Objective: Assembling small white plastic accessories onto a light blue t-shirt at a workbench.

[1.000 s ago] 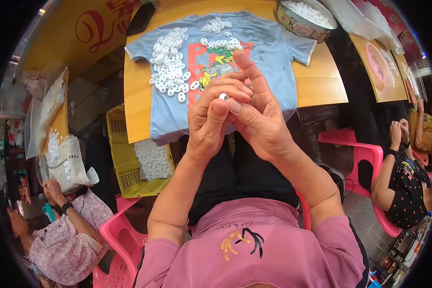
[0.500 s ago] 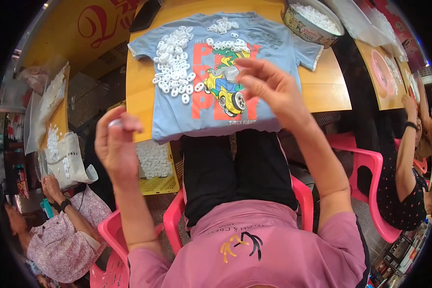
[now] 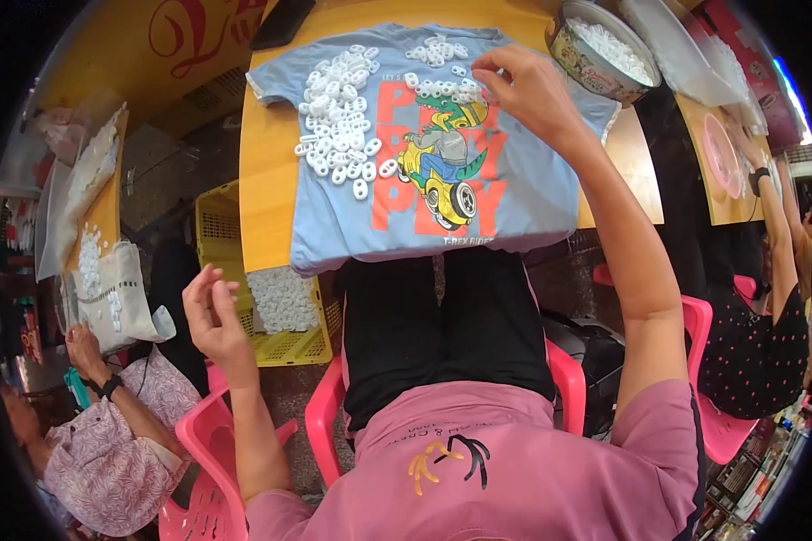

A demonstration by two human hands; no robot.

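Note:
A light blue T-shirt (image 3: 334,230) with a cartoon print lies spread over the table in front of me. On its left side is a loose heap of white oval two-holed plastic pieces (image 3: 338,108). A smaller group of these pieces (image 3: 438,51) lies near the collar, and a short row (image 3: 442,88) sits on the print. My right hand (image 3: 528,88) reaches over the shirt, thumb and forefinger slightly apart beside the row, with nothing visible between them. Left of the table, my left hand (image 3: 215,320) is raised with loosely bent, parted fingers and holds nothing visible.
A yellow crate (image 3: 289,350) with many white pieces stands below the table's left edge. A round tin (image 3: 564,41) of white pieces sits at the back right, a dark phone-like object (image 3: 284,22) at the back left. People work at tables on both sides. Pink chairs (image 3: 325,424) surround me.
My right hand has moved up and away to the row of pieces. My left hand has dropped lower, and the small white thing at its fingertips is no longer seen there.

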